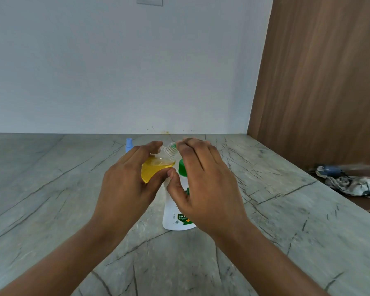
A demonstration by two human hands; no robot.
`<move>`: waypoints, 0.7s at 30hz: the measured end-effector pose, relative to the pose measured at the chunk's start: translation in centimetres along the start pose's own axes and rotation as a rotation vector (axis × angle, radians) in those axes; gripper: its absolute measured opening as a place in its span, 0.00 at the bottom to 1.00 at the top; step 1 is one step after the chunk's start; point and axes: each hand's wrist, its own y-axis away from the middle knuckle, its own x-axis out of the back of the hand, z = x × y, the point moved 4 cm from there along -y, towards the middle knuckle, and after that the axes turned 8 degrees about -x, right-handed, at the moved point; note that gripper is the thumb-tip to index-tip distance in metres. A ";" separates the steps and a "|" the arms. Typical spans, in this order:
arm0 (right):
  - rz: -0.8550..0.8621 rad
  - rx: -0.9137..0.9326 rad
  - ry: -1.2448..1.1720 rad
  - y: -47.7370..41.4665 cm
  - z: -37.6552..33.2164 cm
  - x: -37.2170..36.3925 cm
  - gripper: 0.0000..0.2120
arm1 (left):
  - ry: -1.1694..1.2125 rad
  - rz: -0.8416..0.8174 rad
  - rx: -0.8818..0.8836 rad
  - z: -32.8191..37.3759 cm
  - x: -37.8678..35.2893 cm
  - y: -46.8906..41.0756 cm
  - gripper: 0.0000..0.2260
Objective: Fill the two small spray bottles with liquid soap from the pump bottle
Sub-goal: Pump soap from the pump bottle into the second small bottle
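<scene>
Surface [51,189] of grey veined stone, white wall behind, wood panel [318,82] at right. White pump bottle [171,212] with green top stands centre; label partly hidden, "99.9" readable. Left hand [124,182] has fingers clamped round a small clear bottle [156,167], tilted, holding yellow liquid, threaded neck bare. Right hand [205,182] in front of the pump bottle, fingers extended, tips at that neck; pinching anything or not, cannot tell. Small blue spray bottle [128,144] behind the left hand.
</scene>
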 end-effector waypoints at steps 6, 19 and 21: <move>0.050 0.009 0.008 0.1 0.2 -0.4 0.17 | 0.007 0.012 -0.005 0.0 -0.1 -0.2 0.22; 0.075 -0.004 -0.042 1.0 0.0 -1.0 0.17 | -0.018 -0.003 -0.035 -0.9 -0.7 0.8 0.22; 0.066 -0.007 -0.058 1.0 -0.1 -1.1 0.17 | -0.016 -0.003 -0.029 -0.9 -0.5 0.8 0.22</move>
